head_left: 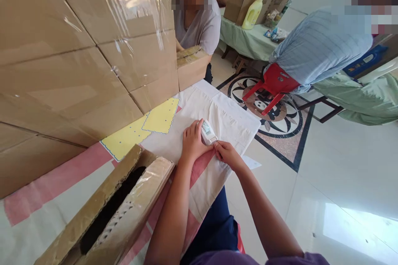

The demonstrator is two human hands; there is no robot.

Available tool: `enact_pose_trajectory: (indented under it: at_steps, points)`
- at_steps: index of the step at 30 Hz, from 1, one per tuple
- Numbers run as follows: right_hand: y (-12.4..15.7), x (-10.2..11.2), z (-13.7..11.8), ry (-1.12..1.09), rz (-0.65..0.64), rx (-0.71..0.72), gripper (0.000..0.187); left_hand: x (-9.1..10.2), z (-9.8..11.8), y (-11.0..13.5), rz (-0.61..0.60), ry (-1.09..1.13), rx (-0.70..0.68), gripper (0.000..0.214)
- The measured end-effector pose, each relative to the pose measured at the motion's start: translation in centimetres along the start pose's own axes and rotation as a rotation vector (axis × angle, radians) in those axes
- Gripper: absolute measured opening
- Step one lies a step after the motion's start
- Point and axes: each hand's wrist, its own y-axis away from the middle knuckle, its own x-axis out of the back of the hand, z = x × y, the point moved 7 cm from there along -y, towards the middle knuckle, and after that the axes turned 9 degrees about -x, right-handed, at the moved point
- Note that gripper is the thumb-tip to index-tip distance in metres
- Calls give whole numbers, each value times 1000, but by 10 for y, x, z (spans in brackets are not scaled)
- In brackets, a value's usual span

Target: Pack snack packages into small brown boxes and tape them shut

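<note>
My left hand (192,140) is curled around a small white packet (207,131) with printed labelling, held just above the white cloth-covered table (230,118). My right hand (226,154) pinches the packet's near end with its fingertips. Both hands meet at the table's front edge. What the packet contains is hidden.
A tall wall of taped cardboard boxes (77,49) fills the left. An open, taped carton (112,211) lies near me on the table. Yellow sheets (146,126) lie flat by the boxes. A person in grey (199,25) sits behind a small box (191,66). Another person sits on a red stool (273,85).
</note>
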Motion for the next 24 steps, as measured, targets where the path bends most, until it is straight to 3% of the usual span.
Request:
enact_pose_trajectory:
  at_steps: [9, 13, 15, 21, 24]
  points:
    - [-5, 4, 8, 84, 86, -43, 40, -4, -2, -1, 18, 61, 1, 105]
    - [10, 9, 8, 57, 120, -18, 40, 4, 7, 0, -64, 165, 10, 107]
    - [25, 10, 5, 40, 132, 42, 41, 18, 26, 4, -101, 240, -23, 101]
    - [86, 8, -25, 66, 131, 348, 47, 86, 116, 19, -105, 348, -211, 42]
    - [115, 4, -45, 148, 123, 431, 46, 106, 134, 31, -179, 373, -176, 28]
